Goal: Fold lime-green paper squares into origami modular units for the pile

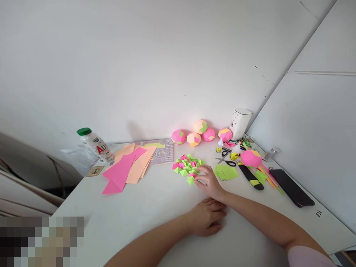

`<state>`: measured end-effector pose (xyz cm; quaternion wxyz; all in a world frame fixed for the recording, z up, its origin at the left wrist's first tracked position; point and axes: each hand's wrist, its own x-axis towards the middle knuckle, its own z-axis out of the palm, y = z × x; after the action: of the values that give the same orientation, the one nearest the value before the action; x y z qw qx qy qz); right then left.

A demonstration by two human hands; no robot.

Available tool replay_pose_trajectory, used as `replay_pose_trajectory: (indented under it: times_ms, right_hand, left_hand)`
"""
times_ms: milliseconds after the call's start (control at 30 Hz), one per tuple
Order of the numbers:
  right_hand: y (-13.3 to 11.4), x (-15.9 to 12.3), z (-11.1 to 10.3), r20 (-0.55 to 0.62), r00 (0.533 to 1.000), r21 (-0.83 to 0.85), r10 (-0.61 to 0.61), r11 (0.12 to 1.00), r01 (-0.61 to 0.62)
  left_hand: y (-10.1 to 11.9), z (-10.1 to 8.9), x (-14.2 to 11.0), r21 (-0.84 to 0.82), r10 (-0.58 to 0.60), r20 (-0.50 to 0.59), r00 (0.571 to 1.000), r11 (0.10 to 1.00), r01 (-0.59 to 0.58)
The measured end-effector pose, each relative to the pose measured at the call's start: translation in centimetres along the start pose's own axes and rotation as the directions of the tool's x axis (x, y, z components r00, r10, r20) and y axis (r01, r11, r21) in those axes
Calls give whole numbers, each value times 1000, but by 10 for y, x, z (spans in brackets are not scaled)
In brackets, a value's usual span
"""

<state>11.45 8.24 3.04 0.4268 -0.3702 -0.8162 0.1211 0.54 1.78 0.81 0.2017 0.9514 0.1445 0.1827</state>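
Note:
My right hand [210,184] reaches over to the near edge of a cluster of small folded paper pieces [185,171] in green and pink. Its fingertips close on a green folded paper piece [190,181] at the front of that cluster. Below it, my left hand [205,218] lies on the white table with fingers stretched to the right, holding nothing. Just right of my right hand is a stack of flat green paper squares [226,172].
Pink paper [124,172] and peach sheets [139,174] lie left, beside a bottle [96,144] and notebook [167,150]. Paper balls [194,139] line the wall. Rightward are scissors [226,160], glue bottles [235,152], a utility knife [251,177] and a black phone-like slab [290,186].

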Motion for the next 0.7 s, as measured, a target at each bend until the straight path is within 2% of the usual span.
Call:
replay_pose_trajectory:
  times_ms: [100, 233, 333, 400, 533, 600, 633, 700]
  right_hand:
    - [2, 17, 27, -6, 1000, -83, 0, 997, 0]
    - [13, 29, 56, 19, 994, -179, 105, 979, -100]
    - [20, 29, 60, 35, 987, -224, 158, 964, -146]
    - [19, 27, 56, 21, 989, -232, 143, 963, -135]
    - [4, 21, 45, 10, 1000, -180, 3, 984, -1]
    - [-7, 16, 40, 101, 987, -74, -129, 988, 136]
    - [-13, 12, 38, 190, 961, -2, -201, 979, 205]
    - [-23, 4, 30, 355, 869, 112, -346, 938, 327]
  left_hand:
    - [0, 1, 1, 0, -3, -9, 1000, 1000, 3]
    - [-1, 1, 1, 7, 16, -5, 1000, 1000, -16]
    - [-2, 1, 2, 6, 22, -9, 1000, 1000, -22]
    - [-2, 1, 2, -4, 16, -8, 1000, 1000, -16]
    - [-1, 1, 2, -20, -20, 10, 1000, 1000, 20]
    - [1, 1, 1, -27, -45, 38, 998, 999, 46]
    - [3, 2, 0, -36, -55, 54, 997, 998, 57]
    - [5, 5, -1, -66, -71, 75, 995, 995, 76]
